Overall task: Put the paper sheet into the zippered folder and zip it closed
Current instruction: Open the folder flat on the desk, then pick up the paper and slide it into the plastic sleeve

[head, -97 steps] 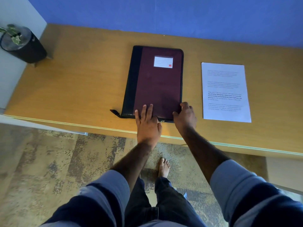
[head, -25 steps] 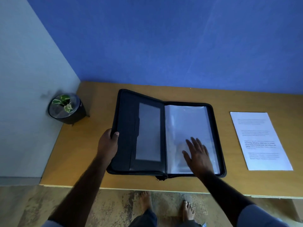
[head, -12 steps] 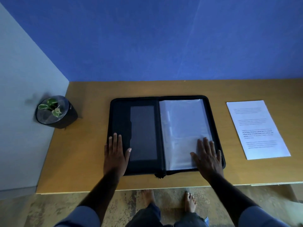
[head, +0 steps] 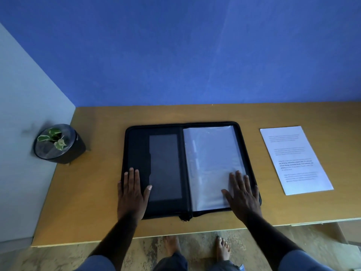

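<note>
The folder [head: 187, 169] is laid open flat on the desk [head: 97, 192]. The left hand [head: 131, 194] is pressed flat, fingers straight, on its left half; the right hand [head: 242, 196] is spread flat on the clear sleeves. The sheet [head: 295, 159] is left on the desk, right of the folder, untouched.

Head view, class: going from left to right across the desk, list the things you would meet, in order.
Potted plant → left hand → right hand → paper sheet. The open zippered folder lies under both hands, so it is left out of the order.
</note>
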{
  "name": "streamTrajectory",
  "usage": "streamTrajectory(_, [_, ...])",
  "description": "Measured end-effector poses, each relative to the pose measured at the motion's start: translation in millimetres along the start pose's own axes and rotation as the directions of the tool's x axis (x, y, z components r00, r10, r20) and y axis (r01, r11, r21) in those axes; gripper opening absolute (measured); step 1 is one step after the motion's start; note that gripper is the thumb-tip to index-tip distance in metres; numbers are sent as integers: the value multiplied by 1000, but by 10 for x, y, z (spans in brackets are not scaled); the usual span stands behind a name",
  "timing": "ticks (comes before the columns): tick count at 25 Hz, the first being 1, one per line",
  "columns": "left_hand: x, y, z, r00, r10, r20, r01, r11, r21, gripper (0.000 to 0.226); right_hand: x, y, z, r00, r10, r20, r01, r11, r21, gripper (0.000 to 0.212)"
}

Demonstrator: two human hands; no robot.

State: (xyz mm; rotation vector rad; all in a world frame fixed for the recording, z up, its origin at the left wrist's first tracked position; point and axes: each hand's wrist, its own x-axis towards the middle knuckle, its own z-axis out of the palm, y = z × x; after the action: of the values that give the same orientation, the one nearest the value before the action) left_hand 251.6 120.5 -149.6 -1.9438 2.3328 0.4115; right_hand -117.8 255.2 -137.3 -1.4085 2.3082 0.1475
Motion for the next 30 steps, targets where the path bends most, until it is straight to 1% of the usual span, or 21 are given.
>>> streamTrajectory(2, [5,81,-16,1000,-18,2,18,1000,-19,92,10,-23,-18,1000,4,20,-5,1000,15,77])
streamTrajectory(3, [11,143,-21,1000,0,1,1,1000,-30,93,18,-33,-29,1000,4,29,-4,1000,22,78])
streamTrajectory(5, [32,314,6,993,116,19,-116,992,-41,91,36,-40,-59,999,4,46,-6,999,35,79])
streamTrajectory(8, [94,675,79,945,323,55,-321,946,-46,89,58,-27,-120,998,12,69,-13,1000,13,81])
streamTrajectory(12, [184,1224,107,881,470,59,-464,881,-87,90,74,4,-228,993,-24,118,24,1000,8,81])
streamTrajectory(14, [243,1504,110,852,520,59,-512,852,-112,89,85,41,-301,990,-60,126,56,998,38,77])
streamTrajectory(16, [299,1763,116,843,536,46,-527,840,-131,90,80,124,-377,992,-92,86,84,992,92,66])
streamTrajectory(18, [352,1984,141,846,533,33,-524,841,-135,90,88,276,-448,993,-121,-1,120,983,136,56])
streamTrajectory(20, [399,2147,189,852,522,39,-517,851,-97,86,133,498,-523,986,-145,-83,157,976,153,50])
streamTrajectory(24, [428,2405,316,886,456,81,-457,889,-3,86,320,1091,-697,971,-168,-168,197,965,173,43])
streamTrajectory(26, [401,2659,366,904,417,92,-418,908,-7,90,478,1461,-809,963,-173,-208,212,960,183,37])
streamTrajectory(28, [390,2969,387,904,414,107,-415,910,-19,92,702,1799,-930,950,-167,-264,224,954,201,32])
streamTrajectory(30, [427,3382,373,888,445,111,-445,895,-28,94,968,2152,-1069,947,-144,-288,208,956,205,30])
